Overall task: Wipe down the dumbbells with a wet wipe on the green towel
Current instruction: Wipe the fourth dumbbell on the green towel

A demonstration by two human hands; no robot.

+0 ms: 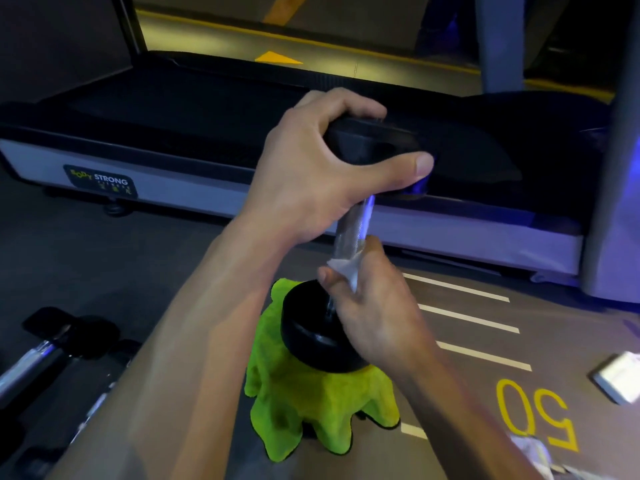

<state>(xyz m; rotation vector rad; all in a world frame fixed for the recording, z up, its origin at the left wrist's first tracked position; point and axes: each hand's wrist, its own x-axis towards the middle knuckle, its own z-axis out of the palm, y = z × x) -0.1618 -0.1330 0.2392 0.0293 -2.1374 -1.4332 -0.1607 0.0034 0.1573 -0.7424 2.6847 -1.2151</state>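
Standing on end, the dumbbell (349, 237) rested its lower black head on the green towel (311, 407), which lay bunched on the floor. The bar tilted slightly, its upper head leaning away toward the treadmill (173, 133). The left hand (322, 168) grasped that upper head from the side, fingers curled over its top edge and thumb stretched along the near rim. The right hand (374, 306) closed round the lower part of the chrome bar, just above the bottom head, with the white wipe (346, 271) pinched between its fingers and the metal; a fold of the wipe stuck out above the thumb. Blue light glinted on the bare stretch of bar between the two hands.

More dumbbells (45, 348) lay on the dark floor at the left, well apart from the towel. To the right, white lines and a yellow "50" (536, 414) marked the floor. A pale pack (620, 379) lay near the right edge, and crumpled white material (533, 455) lay at the bottom right, too blurred to identify.
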